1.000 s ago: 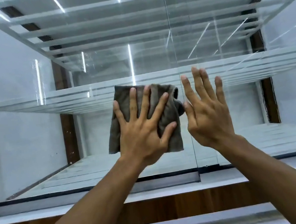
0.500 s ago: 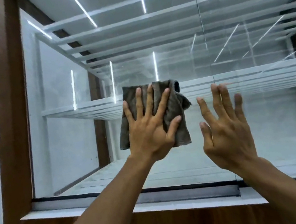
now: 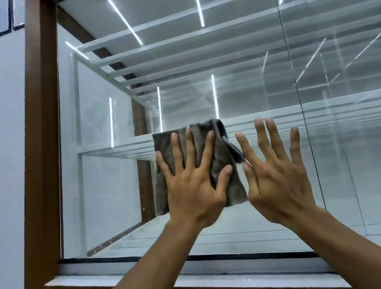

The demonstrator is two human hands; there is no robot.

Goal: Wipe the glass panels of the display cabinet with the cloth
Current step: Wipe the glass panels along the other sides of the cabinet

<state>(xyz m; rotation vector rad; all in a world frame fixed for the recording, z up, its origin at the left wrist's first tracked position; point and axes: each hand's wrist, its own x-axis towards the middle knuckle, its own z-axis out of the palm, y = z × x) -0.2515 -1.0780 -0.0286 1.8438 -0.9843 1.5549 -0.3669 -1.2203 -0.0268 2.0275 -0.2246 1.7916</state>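
Our left hand [image 3: 190,186], fingers splayed flat, pressing the cloth [image 3: 234,187] against the left glass panel [image 3: 106,181] midway up, cloth partly hidden beneath it, our right hand [image 3: 276,178] open just beside, holding nothing, glass contact unclear.

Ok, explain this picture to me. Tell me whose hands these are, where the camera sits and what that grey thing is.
There is no machine here. A person is cleaning a display cabinet, and the single camera sits on their head, looking forward over their own arms. The left hand presses a grey cloth flat against the glass panel, fingers spread. The right hand is open beside it and holds nothing; it seems to rest on the same pane. A brown wooden frame surrounds the glass. Pale shelves and reflected light strips show behind it.
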